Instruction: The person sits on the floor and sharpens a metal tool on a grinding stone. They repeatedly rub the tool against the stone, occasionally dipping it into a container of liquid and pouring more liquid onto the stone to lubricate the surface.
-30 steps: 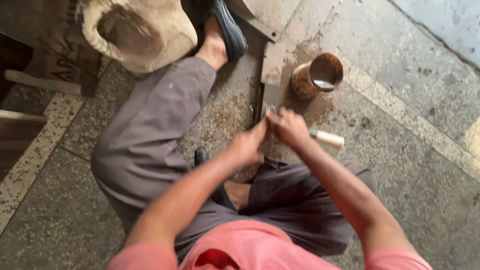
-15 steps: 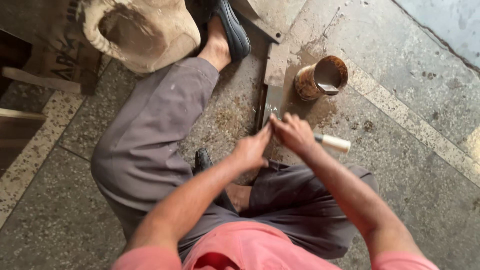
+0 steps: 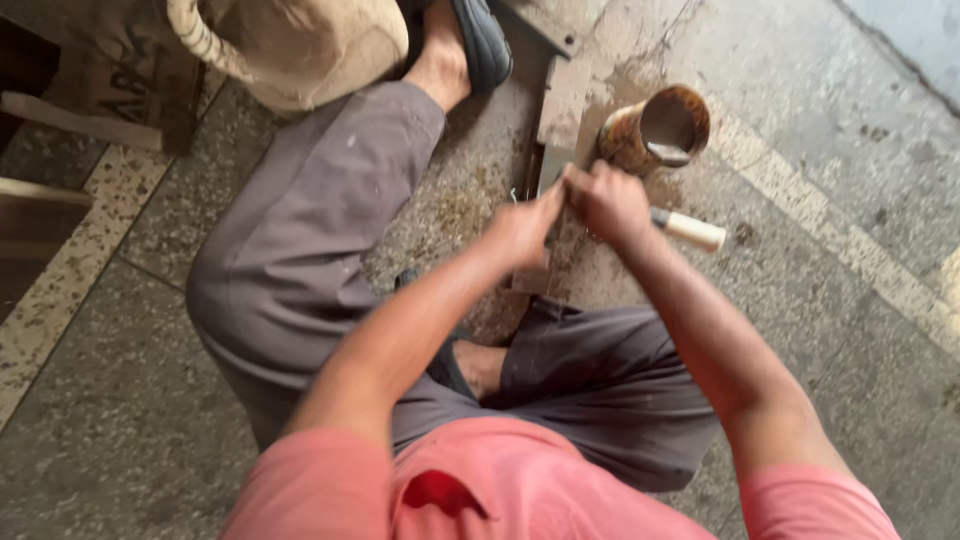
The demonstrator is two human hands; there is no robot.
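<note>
- Hands meet over a flat stone [image 3: 562, 105] on the floor [image 3: 120, 420].
- Right hand [image 3: 610, 205] is closed around a tool with pale handle [image 3: 690, 230].
- Left hand [image 3: 522, 230] has fingers bent; what it grips I cannot tell.
- Rusty can [image 3: 655, 130] stands just beside the stone.

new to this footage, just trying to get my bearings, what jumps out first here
At centre, the left hand and right hand meet over a long flat grey slab lying on the stone floor, the right hand gripping a tool with a pale wooden handle. Just beyond them stands a rusty brown can, open at the top. At top left sits a woven basket beside the person's outstretched leg in grey trousers.
</note>
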